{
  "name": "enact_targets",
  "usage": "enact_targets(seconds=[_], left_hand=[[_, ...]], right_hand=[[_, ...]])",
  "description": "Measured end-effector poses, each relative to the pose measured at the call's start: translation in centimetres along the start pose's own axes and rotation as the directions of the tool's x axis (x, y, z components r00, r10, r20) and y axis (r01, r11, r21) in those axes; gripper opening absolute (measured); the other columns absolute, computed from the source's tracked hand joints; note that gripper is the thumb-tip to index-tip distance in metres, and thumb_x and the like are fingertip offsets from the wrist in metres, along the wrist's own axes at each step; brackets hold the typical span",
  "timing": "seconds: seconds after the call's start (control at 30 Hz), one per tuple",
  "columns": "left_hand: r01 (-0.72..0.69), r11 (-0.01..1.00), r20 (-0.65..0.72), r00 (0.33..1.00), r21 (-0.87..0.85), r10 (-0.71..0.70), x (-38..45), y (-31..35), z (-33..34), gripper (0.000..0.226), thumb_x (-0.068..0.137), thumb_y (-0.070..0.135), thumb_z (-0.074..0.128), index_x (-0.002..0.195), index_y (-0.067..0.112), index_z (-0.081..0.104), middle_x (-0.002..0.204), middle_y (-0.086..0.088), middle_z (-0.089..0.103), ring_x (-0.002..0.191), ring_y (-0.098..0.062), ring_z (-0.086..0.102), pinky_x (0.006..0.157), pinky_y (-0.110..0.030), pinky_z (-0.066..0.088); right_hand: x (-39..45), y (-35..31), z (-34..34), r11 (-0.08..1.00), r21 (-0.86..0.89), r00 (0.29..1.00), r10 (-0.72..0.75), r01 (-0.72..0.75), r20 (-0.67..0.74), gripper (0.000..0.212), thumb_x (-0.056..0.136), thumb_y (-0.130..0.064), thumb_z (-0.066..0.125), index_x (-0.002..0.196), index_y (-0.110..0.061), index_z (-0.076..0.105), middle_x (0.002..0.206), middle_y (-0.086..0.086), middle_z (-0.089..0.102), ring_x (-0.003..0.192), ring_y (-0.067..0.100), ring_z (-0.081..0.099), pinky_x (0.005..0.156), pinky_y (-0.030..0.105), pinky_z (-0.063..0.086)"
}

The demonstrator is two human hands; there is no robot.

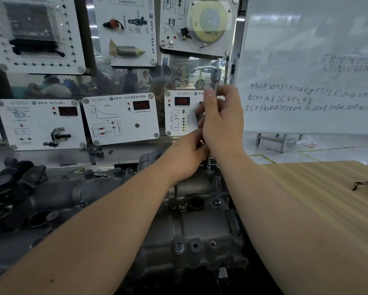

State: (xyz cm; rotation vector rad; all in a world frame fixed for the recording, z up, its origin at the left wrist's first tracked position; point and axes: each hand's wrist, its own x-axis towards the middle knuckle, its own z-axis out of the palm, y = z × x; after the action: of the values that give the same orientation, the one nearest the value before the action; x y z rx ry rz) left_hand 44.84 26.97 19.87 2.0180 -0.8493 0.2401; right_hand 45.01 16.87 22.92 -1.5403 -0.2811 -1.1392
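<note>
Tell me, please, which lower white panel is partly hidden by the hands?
The rightmost lower panel; the right hand covers its right edge, unlike the others.

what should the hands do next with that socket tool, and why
Probably twist the socket tool about its axis: the right hand grips its upright shaft, the left hand steadies it lower down, and its tip seems seated on a bolt of the engine.
</note>
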Motion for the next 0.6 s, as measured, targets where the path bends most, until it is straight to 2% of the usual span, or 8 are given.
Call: enact_targets(seconds=[0.07, 0.13, 0.23, 0.37, 0.47, 0.53, 0.6], left_hand=[[-0.002, 1.000, -0.004, 1.000, -0.021, 0.001, -0.03, -0.08, 0.01, 0.014, 0.104, 0.019, 0.050, 0.102, 0.026, 0.062, 0.099, -0.008, 0.071, 0.093, -0.023, 0.068, 0.086, -0.044, 0.055], [0.009, 0.998, 0.008, 1.000, -0.054, -0.009, -0.10, -0.14, -0.01, 0.018, 0.106, 0.019, 0.047, 0.100, 0.026, 0.063, 0.099, -0.008, 0.072, 0.098, -0.029, 0.067, 0.090, -0.047, 0.056], [0.008, 0.998, 0.012, 1.000, -0.057, -0.007, -0.13, -0.23, -0.11, 0.023, 0.107, 0.018, 0.046, 0.095, 0.029, 0.062, 0.101, 0.001, 0.071, 0.100, -0.023, 0.067, 0.093, -0.044, 0.056], [0.013, 0.999, 0.005, 1.000, -0.031, -0.013, 0.17, -0.39, -0.03, 0.019, 0.105, 0.020, 0.048, 0.099, 0.031, 0.062, 0.101, 0.002, 0.073, 0.097, -0.019, 0.069, 0.094, -0.049, 0.056], [0.006, 0.999, -0.001, 1.000, -0.038, -0.006, 0.29, -0.55, 0.11, 0.015, 0.103, 0.021, 0.051, 0.106, 0.027, 0.064, 0.104, -0.001, 0.073, 0.098, -0.020, 0.070, 0.094, -0.051, 0.056], [-0.003, 0.999, 0.001, 1.000, -0.050, 0.003, 0.26, -0.69, 0.11, 0.016, 0.103, 0.021, 0.050, 0.101, 0.030, 0.063, 0.101, 0.000, 0.073, 0.097, -0.018, 0.069, 0.092, -0.046, 0.057], [-0.002, 0.998, 0.003, 1.000, -0.065, 0.002, 0.10, -0.71, -0.02, 0.020, 0.105, 0.023, 0.048, 0.096, 0.033, 0.063, 0.097, 0.006, 0.072, 0.094, -0.010, 0.066, 0.084, -0.029, 0.054]], right_hand=[[-0.02, -0.06, 0.01, 0.999, -0.024, 1.000, -0.024, 0.024, -0.008, 0.013, 0.104, -0.037, 0.049, 0.091, -0.037, 0.051, 0.073, -0.009, 0.069, 0.059, 0.004, 0.060, 0.059, 0.020, 0.045], [-0.03, -0.24, 0.10, 0.999, -0.033, 1.000, -0.025, 0.025, 0.002, 0.021, 0.105, -0.035, 0.044, 0.087, -0.036, 0.054, 0.070, -0.013, 0.067, 0.054, 0.003, 0.057, 0.056, 0.015, 0.044], [0.01, -0.23, 0.21, 1.000, -0.029, 1.000, -0.006, 0.007, 0.012, 0.029, 0.105, -0.036, 0.039, 0.083, -0.032, 0.057, 0.066, -0.018, 0.066, 0.050, 0.002, 0.054, 0.057, 0.018, 0.044], [0.12, 0.05, 0.17, 0.999, 0.026, 1.000, 0.025, -0.025, 0.012, 0.014, 0.101, -0.044, 0.052, 0.106, -0.031, 0.055, 0.071, -0.009, 0.070, 0.059, 0.003, 0.060, 0.062, 0.027, 0.048], [0.19, 0.22, 0.06, 1.000, -0.006, 1.000, -0.006, 0.006, 0.001, 0.008, 0.101, -0.041, 0.055, 0.097, -0.037, 0.050, 0.075, -0.004, 0.071, 0.061, 0.005, 0.062, 0.064, 0.029, 0.048], [0.17, 0.20, 0.12, 0.999, -0.022, 1.000, -0.024, 0.024, -0.001, 0.011, 0.103, -0.037, 0.050, 0.092, -0.036, 0.051, 0.076, -0.005, 0.070, 0.062, 0.008, 0.061, 0.063, 0.029, 0.048], [0.10, 0.10, 0.20, 0.999, -0.029, 1.000, -0.026, 0.027, 0.010, 0.017, 0.104, -0.036, 0.045, 0.089, -0.036, 0.053, 0.073, -0.009, 0.068, 0.058, 0.007, 0.058, 0.061, 0.024, 0.047]])
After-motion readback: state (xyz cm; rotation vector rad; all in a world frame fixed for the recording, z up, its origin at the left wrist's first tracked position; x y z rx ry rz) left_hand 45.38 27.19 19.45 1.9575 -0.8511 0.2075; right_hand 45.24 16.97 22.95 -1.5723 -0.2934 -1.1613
